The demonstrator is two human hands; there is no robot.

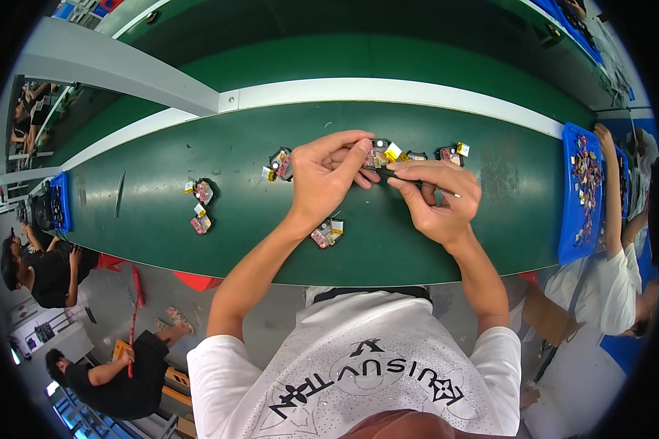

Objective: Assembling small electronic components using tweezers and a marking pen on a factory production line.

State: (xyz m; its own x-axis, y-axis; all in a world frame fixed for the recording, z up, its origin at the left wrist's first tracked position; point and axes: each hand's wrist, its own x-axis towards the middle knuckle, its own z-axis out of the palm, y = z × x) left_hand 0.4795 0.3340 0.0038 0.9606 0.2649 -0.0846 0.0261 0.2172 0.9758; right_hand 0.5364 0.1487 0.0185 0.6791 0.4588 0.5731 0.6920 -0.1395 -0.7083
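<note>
My left hand pinches a small black-cased electronic assembly against the green bench. A red circuit board and a yellow-and-silver battery show on it. My right hand closes around a slim tool, its light end sticking out past the fingers. The dark tip reaches the near edge of the assembly; the tool's exact kind is partly hidden by the fingers. Similar assemblies lie near: one left of my left hand, another between my forearms, one beyond my right hand.
More assemblies lie further left, near metal tweezers. A blue tray of small parts stands at the right end, beside another person's arm. A white rail bounds the far side; a grey post rises left.
</note>
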